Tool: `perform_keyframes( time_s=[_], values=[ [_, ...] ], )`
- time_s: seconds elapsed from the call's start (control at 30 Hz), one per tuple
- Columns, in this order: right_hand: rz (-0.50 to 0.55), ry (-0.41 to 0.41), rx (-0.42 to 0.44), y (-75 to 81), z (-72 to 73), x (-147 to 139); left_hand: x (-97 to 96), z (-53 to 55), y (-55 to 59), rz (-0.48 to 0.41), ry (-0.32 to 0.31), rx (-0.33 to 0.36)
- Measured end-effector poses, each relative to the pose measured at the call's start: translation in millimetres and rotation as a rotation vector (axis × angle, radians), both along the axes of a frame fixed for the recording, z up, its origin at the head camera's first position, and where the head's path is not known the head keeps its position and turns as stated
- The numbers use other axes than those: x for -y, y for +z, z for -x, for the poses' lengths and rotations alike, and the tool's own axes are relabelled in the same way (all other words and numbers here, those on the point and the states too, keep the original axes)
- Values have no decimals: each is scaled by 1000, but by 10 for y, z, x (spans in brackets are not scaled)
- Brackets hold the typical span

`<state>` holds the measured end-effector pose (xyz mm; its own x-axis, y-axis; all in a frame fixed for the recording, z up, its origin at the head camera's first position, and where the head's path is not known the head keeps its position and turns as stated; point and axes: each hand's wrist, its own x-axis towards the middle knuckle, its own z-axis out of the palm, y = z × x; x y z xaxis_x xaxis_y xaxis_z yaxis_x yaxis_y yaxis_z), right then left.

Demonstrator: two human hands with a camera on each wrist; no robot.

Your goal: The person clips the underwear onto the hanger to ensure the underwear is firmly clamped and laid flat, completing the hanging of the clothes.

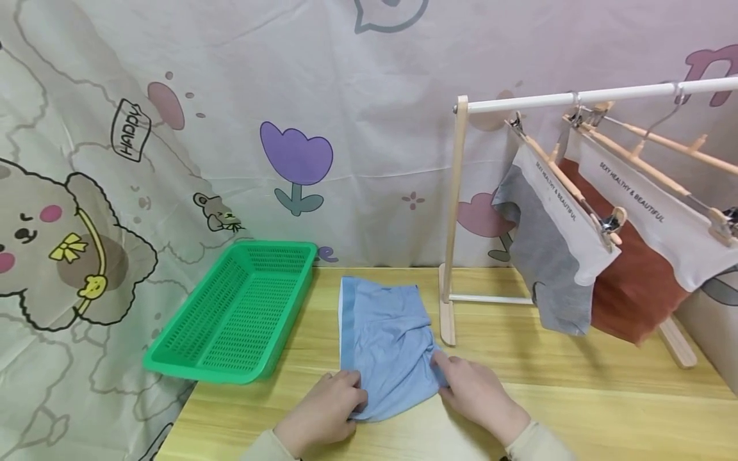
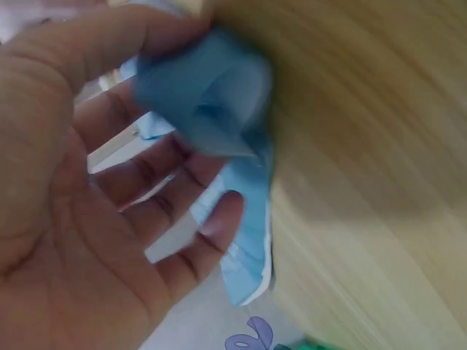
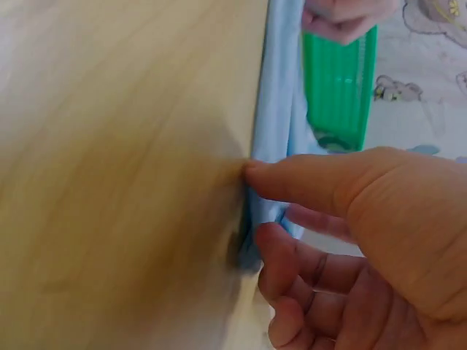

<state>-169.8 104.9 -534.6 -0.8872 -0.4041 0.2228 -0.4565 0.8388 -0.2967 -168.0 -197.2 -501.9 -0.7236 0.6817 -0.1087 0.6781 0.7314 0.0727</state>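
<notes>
Pinching the blue cloth point(image 1: 389, 339), my left fingers point(image 1: 348, 380) and right fingers point(image 1: 453, 370) are likely steadying its opposite edges; a green basket point(image 1: 248, 314) is sitting left of it.

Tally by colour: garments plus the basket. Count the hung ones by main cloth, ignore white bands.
Blue: 1, blue garment on the table, held by left hand and right hand
Grey: 1, grey garment, hanging
Rust-red: 1, rust-red garment, hanging
Green: 1, green basket
Total: 4
</notes>
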Motion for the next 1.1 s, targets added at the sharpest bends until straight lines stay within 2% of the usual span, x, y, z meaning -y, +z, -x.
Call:
perform_keyframes(
  time_s=[0.1,0.2,0.3,0.37,0.43,0.5,0.57,0.6,0.67,0.73,0.8,0.87,0.93,1.0,1.03,1.1],
  values=[
    [3,-22,-4,-24,9,-35,31,23,-6,-23,-29,-30],
    [-8,13,10,19,11,-74,105,63,117,-105,-9,25],
    [29,100,66,204,-20,-168,193,97,389,-257,19,139],
    [112,184,135,404,-36,-248,261,134,594,-365,18,195],
    [233,288,198,627,-45,-324,319,175,804,-486,-9,209],
    [356,371,241,860,-48,-387,363,227,990,-598,-24,170],
    [443,416,208,1071,-25,-433,378,294,1174,-692,-14,105],
    [477,412,176,1170,-4,-448,376,339,1257,-735,-8,57],
    [508,345,90,1327,64,-461,346,473,1392,-790,21,-42],
    [499,241,-17,1413,188,-450,281,660,1483,-818,58,-123],
    [459,117,-88,1422,344,-405,193,900,1491,-823,110,-184],
    [405,10,-145,1356,491,-343,83,1165,1413,-799,168,-208],
    [359,-72,-180,1248,576,-283,-25,1415,1248,-737,231,-205],
    [333,-112,-179,1113,596,-226,-106,1606,1015,-654,289,-173],
    [327,-116,-166,1048,574,-203,-137,1663,895,-612,302,-149],
    [311,-98,-116,937,491,-165,-175,1685,677,-519,304,-85]
  ],
)
